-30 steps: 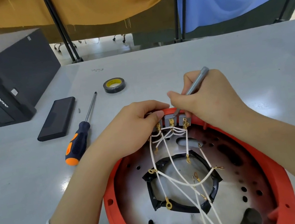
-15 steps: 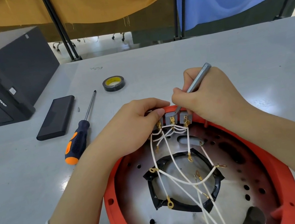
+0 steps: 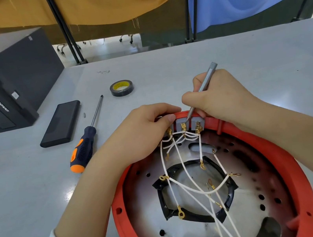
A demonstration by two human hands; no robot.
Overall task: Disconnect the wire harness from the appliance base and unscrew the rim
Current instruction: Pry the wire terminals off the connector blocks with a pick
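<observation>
Head view, the only one there is: the appliance base is sat on the grey table, open side up, with the red rim all the way round it. The white wire harness is still plugged into the grey terminal block at the far edge, and its loose ring lugs are draped over the black centre ring.

The block end is steadied by the left hand, fingers curled over the rim with the thumb tip pressed just beside the left terminal. A slim grey tool is pinched pen-style in the right hand, and its tip is set down at the middle brass connector.

So the step is judged to be prying that spade connector off. It's best done by levering at the brass, not by yanking the wire (crimps get pulled out that way). The base should be kept pinned so the tip isn't skidded into a thumb.

The orange-handled screwdriver is left lying to the left, handy for the rim screws later.
</observation>
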